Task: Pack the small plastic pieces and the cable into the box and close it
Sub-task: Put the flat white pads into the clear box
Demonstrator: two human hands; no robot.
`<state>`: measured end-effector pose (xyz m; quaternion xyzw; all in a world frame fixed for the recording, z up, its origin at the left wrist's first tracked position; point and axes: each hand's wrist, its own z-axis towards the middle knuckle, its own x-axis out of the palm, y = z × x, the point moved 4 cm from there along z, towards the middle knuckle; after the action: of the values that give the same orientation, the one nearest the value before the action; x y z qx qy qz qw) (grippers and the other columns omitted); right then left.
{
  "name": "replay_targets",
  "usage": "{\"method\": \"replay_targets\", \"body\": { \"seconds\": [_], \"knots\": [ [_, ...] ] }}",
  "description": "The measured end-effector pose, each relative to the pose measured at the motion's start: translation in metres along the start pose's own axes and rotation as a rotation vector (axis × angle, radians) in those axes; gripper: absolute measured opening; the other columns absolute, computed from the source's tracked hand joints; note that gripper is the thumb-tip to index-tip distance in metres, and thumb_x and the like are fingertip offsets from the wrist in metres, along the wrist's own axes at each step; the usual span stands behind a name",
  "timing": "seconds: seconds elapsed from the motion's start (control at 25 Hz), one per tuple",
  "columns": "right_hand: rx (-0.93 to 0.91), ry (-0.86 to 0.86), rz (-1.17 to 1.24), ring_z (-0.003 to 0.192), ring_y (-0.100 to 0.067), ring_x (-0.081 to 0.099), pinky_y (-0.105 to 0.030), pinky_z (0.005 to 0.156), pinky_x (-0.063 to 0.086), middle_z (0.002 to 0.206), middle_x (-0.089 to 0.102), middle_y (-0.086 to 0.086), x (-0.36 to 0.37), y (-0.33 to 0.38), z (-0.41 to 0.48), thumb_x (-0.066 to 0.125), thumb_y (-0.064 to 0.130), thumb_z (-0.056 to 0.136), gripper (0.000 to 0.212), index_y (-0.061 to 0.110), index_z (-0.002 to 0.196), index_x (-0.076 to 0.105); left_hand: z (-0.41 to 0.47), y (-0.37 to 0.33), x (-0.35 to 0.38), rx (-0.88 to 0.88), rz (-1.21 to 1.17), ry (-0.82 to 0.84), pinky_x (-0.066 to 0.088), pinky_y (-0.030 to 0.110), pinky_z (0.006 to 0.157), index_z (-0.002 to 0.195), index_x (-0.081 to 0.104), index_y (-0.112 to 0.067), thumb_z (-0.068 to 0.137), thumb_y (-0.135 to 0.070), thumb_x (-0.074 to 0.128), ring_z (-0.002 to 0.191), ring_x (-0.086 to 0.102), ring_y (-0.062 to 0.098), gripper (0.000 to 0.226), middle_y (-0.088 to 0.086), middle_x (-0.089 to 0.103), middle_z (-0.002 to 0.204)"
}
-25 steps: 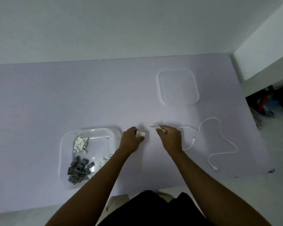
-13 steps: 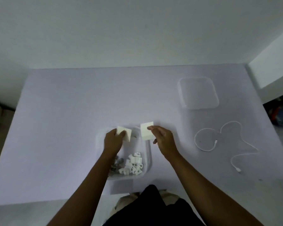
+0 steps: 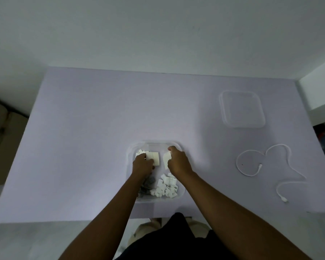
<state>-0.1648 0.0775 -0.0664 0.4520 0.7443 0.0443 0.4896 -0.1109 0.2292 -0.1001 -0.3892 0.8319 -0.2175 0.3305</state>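
Clear plastic box [image 3: 154,143] sits low and centre on the lilac table [image 3: 83,128]. The left hand [image 3: 142,165] pinches a white square card [image 3: 155,157] over it. The right hand [image 3: 178,163] pinches another white card [image 3: 166,158], half hidden by its fingers. The left forearm covers most of the grey pieces [image 3: 149,182], beside the white pieces [image 3: 166,187]. The white cable [image 3: 260,167] lies at the right edge, below the faint clear lid [image 3: 242,109].

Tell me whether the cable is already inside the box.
No: the white cable lies loose on the table, to the right of the box and outside it.
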Motion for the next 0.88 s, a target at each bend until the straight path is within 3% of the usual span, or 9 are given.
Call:
{"method": "replay_targets", "body": {
  "seconds": [0.12, 0.28, 0.44, 0.68, 0.88],
  "knots": [
    [0.055, -0.003, -0.002, 0.113, -0.033, 0.062, -0.037, 0.087, 0.054, 0.133, 0.058, -0.016, 0.005, 0.001, 0.002, 0.050, -0.009, 0.088, 0.063, 0.012, 0.147, 0.042, 0.003, -0.003, 0.005, 0.014, 0.046, 0.024, 0.059, 0.046, 0.080, 0.112, 0.061, -0.003, 0.090, -0.010, 0.060, 0.088, 0.071, 0.030, 0.023, 0.015, 0.070, 0.102],
    [0.106, -0.039, 0.055, 0.114, -0.035, 0.060, -0.039, 0.092, 0.053, 0.131, 0.059, -0.018, 0.005, -0.001, 0.002, 0.053, -0.004, 0.087, 0.049, 0.004, 0.136, 0.050, -0.003, -0.006, 0.003, 0.030, 0.150, -0.029, 0.053, 0.033, 0.081, 0.103, 0.066, -0.007, 0.087, -0.011, 0.059, 0.097, 0.067, 0.027, 0.018, 0.010, 0.072, 0.104],
    [0.048, -0.100, 0.098, 0.119, -0.032, 0.060, -0.036, 0.096, 0.052, 0.136, 0.060, -0.015, -0.002, -0.002, -0.005, 0.049, 0.000, 0.091, 0.050, 0.009, 0.139, 0.053, -0.021, -0.017, -0.009, 0.090, 0.173, -0.163, 0.044, 0.026, 0.076, 0.117, 0.063, -0.010, 0.090, -0.015, 0.059, 0.103, 0.063, 0.025, 0.028, 0.006, 0.067, 0.115],
    [-0.113, -0.347, 0.252, 0.099, -0.016, 0.066, -0.021, 0.084, 0.052, 0.109, 0.071, -0.002, -0.045, -0.022, -0.024, 0.058, 0.005, 0.093, 0.021, 0.014, 0.107, 0.069, -0.046, -0.060, 0.005, 0.433, 0.133, -0.159, 0.045, 0.019, 0.071, 0.108, 0.064, -0.012, 0.094, -0.017, 0.059, 0.085, 0.066, 0.015, 0.016, 0.001, 0.070, 0.102],
    [0.070, -0.464, 0.291, 0.092, -0.019, 0.064, -0.021, 0.077, 0.044, 0.103, 0.067, -0.004, -0.095, -0.122, -0.030, 0.057, 0.001, 0.089, 0.019, 0.013, 0.098, 0.068, -0.063, -0.100, 0.063, 0.605, 0.153, 0.018, 0.045, 0.014, 0.055, 0.098, 0.064, -0.019, 0.094, -0.017, 0.057, 0.064, 0.060, 0.004, 0.008, -0.008, 0.065, 0.083]
  ]
}}
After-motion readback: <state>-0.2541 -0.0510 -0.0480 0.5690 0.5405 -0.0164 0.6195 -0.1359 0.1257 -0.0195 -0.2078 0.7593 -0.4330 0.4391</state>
